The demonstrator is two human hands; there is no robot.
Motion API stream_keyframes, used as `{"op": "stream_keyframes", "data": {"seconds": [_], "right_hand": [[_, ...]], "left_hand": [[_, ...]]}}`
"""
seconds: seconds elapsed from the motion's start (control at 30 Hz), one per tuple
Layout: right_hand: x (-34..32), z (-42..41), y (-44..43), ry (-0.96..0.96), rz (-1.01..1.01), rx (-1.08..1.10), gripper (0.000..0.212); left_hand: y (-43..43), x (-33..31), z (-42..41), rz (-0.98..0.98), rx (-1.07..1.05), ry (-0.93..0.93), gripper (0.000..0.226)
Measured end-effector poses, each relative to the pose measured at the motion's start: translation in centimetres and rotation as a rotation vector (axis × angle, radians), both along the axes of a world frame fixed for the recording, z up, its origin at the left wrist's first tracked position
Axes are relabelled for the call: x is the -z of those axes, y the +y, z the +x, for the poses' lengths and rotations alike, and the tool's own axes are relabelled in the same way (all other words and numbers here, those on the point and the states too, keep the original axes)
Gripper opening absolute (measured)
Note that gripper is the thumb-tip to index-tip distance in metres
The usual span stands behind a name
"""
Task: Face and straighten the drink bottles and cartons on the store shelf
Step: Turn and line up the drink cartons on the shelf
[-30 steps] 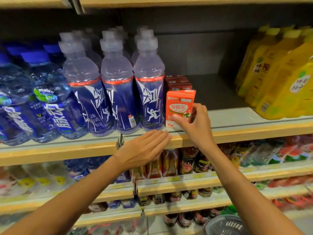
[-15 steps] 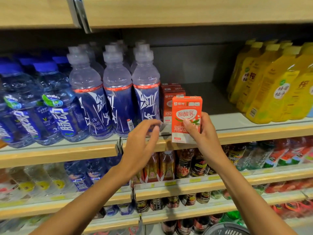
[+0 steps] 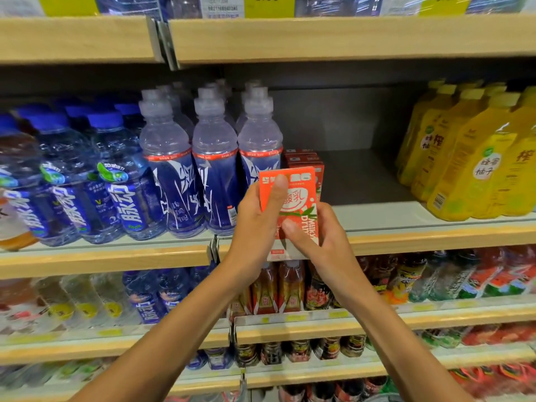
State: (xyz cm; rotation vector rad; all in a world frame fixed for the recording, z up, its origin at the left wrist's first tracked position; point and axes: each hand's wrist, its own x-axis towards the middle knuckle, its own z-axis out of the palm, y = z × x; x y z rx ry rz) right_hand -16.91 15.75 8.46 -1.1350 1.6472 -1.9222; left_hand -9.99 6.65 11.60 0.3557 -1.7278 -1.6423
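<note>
A store shelf (image 3: 406,216) carries blue sports bottles (image 3: 171,181) at left and yellow bottles (image 3: 464,169) at right. Beside the blue ones stands a row of red cartons (image 3: 304,161). One orange carton (image 3: 298,195) is held off the shelf just in front of that row, upright, its long axis vertical and its printed face outward. The left grip (image 3: 255,221) clasps its upper left and the right grip (image 3: 322,242) its lower right. Its slot lies straight ahead, equally near both.

Bare slender forearms (image 3: 179,323), bare left hand (image 3: 255,224) and right hand (image 3: 322,242)
</note>
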Motion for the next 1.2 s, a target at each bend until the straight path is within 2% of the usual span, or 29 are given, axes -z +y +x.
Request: {"op": "stream_keyframes", "data": {"seconds": [0.13,0.27,0.33,0.43,0.53,0.6,0.67,0.77,0.87,0.93,1.0,1.13,1.2], "right_hand": [[0.1,0.4,-0.4,0.044,0.006,0.048,0.052],[0.3,1.1,-0.7,0.115,-0.015,0.157,0.041],[0.3,1.3,-0.8,0.168,-0.032,0.229,0.039],[0.5,1.8,-1.2,0.297,-0.029,0.325,0.045],[0.8,2.2,-1.4,0.410,0.018,0.373,0.056],[0.5,2.0,-1.0,0.361,0.007,0.300,0.058],[0.1,1.3,-0.3,0.265,-0.043,0.178,0.050],[-0.4,-0.1,0.7,-0.057,-0.074,0.033,0.055],[-1.0,-0.7,0.8,-0.316,-0.043,-0.246,0.053],[-1.3,-0.5,0.5,-0.412,-0.045,-0.365,0.050],[-1.0,-0.6,0.3,-0.475,-0.048,-0.415,0.062],[-0.7,-0.8,0.6,-0.472,-0.031,-0.334,0.061],[-0.6,-0.8,0.5,-0.441,-0.055,-0.247,0.059]], "left_hand": [[-0.7,-0.2,0.1,-0.043,-0.008,-0.065,0.057],[-0.2,0.0,0.6,-0.163,-0.104,-0.068,0.051],[0.7,-0.1,0.6,-0.184,-0.125,-0.061,0.059],[1.5,-0.4,0.0,-0.162,-0.185,-0.046,0.072],[1.4,-0.7,-0.6,-0.118,-0.231,-0.048,0.064],[0.8,-0.9,-0.5,-0.092,-0.219,-0.042,0.060],[-0.1,-1.2,-0.1,-0.063,-0.168,-0.032,0.063],[-1.7,-1.8,0.3,0.049,0.008,-0.019,0.060],[-2.7,-2.1,0.3,0.156,0.236,0.049,0.059],[-2.9,-2.0,0.0,0.123,0.331,0.052,0.060],[-3.0,-2.0,-0.1,0.070,0.344,0.030,0.061],[-3.0,-2.1,0.1,-0.173,0.189,-0.105,0.051],[-2.8,-2.1,0.1,-0.236,0.144,-0.104,0.044]]}}
